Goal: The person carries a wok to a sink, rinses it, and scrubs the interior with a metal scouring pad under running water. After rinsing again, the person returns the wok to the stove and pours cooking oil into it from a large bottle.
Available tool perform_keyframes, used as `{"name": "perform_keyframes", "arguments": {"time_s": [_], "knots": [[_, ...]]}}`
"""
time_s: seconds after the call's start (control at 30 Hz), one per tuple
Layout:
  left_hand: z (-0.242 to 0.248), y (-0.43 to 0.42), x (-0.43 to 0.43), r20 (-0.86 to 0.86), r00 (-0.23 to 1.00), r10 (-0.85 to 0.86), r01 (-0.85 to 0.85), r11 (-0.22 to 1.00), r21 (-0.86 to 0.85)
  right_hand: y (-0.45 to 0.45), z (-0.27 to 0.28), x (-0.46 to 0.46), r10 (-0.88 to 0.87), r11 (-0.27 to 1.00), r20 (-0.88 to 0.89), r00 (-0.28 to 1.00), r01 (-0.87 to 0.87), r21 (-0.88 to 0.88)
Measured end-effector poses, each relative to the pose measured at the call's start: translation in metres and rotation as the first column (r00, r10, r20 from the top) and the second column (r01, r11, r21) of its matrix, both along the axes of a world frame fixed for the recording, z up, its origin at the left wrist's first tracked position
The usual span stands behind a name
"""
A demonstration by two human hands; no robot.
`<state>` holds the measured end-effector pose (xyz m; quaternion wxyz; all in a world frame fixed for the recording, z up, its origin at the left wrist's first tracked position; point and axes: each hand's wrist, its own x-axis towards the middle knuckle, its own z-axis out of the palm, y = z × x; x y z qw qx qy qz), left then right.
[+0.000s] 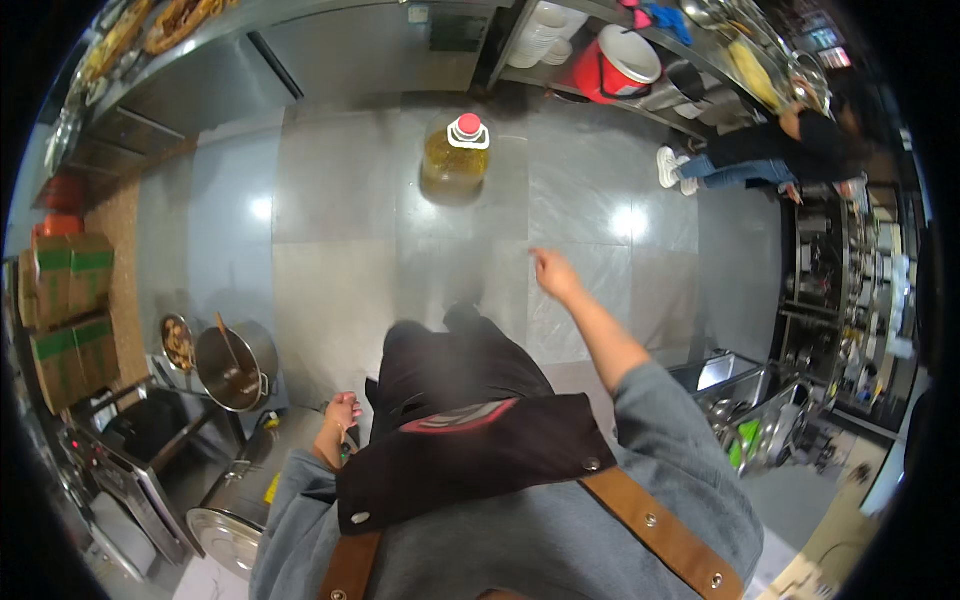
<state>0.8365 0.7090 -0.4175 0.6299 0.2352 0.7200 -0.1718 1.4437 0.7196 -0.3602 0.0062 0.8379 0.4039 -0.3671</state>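
A large clear plastic jug of yellow oil [456, 161], with a red cap and a white handle, stands upright on the grey tiled floor [337, 187] in front of me. My right hand [556, 274] is stretched forward over the floor, to the right of the jug and apart from it. Its index finger points out, and I see nothing in it; how far the other fingers are curled is hard to tell. Low at my left side, beside my dark apron [472, 457], hangs my left hand [343, 411], its fingers bent. Whether it holds anything cannot be told.
A steel pot [259, 386] with a wooden-handled tool stands at the left, near cardboard boxes [75, 274]. Steel counters [195, 82] run along the far side. A red bucket [592, 71] sits on a shelf. Another person [757, 154] stands at the right. Sinks [739, 382] lie behind my right arm.
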Motion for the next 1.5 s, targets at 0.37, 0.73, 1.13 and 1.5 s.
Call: {"name": "perform_keyframes", "arguments": {"time_s": [0.37,0.73,1.13,1.5], "knots": [[0.051,0.012,0.063,0.076,0.861,0.503,-0.503,0.864,-0.023,0.288,-0.170,0.072,-0.280,0.950,0.058,0.958,0.285,-0.127],[0.146,0.072,0.055,-0.051,0.764,0.643,-0.644,0.756,-0.115,0.284,-0.231,0.033,-0.222,0.896,0.185,0.957,0.275,-0.347],[0.112,0.086,0.126,-0.008,0.872,0.490,-0.487,0.865,-0.122,0.227,-0.202,0.059,0.917,0.397,0.043,0.396,-0.898,-0.192],[0.106,0.045,0.059,0.027,0.880,0.475,-0.463,0.868,-0.181,0.251,-0.229,0.036,0.921,0.326,0.319,0.223,-0.890,-0.319]]}}
